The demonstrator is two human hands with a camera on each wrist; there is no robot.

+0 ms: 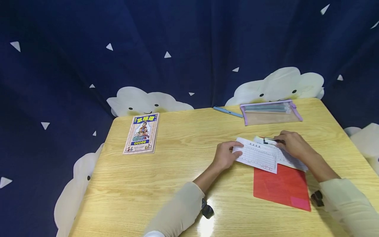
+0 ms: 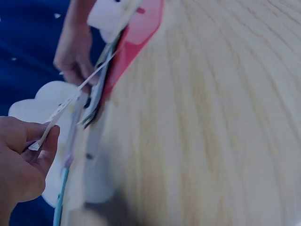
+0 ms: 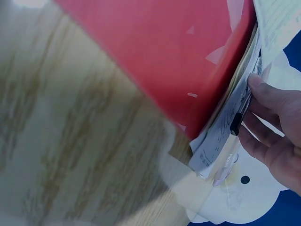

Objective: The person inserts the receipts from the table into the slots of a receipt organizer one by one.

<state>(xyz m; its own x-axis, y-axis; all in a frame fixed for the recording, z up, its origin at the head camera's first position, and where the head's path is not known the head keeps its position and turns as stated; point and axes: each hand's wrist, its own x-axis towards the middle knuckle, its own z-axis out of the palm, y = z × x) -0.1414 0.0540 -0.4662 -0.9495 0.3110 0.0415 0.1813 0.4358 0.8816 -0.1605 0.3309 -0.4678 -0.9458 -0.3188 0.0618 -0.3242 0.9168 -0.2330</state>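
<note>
My left hand [image 1: 224, 155] pinches the left edge of a white printed form [image 1: 257, 157] between thumb and fingers. The form is raised and tilted; in the left wrist view the paper [image 2: 63, 107] shows nearly edge-on. My right hand [image 1: 293, 144] grips the metal clip [image 1: 270, 141] with black ends at the top of a red clipboard [image 1: 279, 186]. In the right wrist view the thumb and fingers pinch this clip, with its black end [image 3: 236, 124] showing. Several more sheets [image 3: 214, 148] lie under the clip, partly covered by the raised form in the head view.
A mesh pencil pouch [image 1: 269, 117] with purple trim and pencils inside lies at the back right. Beside it is a blue pen [image 1: 228, 112]. A booklet [image 1: 142, 133] with a cartoon cover lies at the back left. A dark blue curtain [image 1: 183, 39] hangs behind the wooden table [image 1: 177, 164].
</note>
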